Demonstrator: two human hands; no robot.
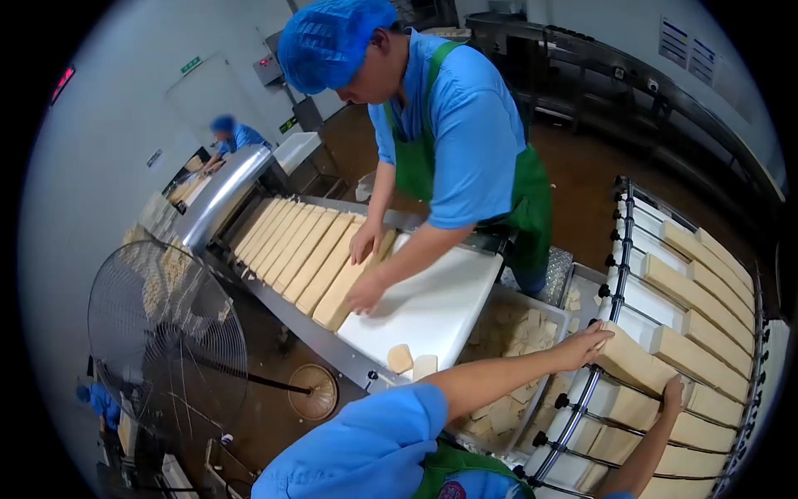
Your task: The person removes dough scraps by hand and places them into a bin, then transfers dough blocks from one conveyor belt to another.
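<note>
A long pale block [633, 359] lies across the near rail of the racked conveyor at the right. My left hand [584, 345] grips its near-left end. At its other end, my right hand [673, 392] has its fingers wrapped round the corner. Similar pale blocks [694, 356] rest in rows between thin metal bars on the white conveyor surface [640, 301]. The block's underside is hidden.
A co-worker [465, 125] in blue and green handles a block on the white-topped belt [440, 287], beside a row of blocks [303, 249]. A bin of pale scraps [507, 391] stands below my forearm. A large fan [166, 333] stands left.
</note>
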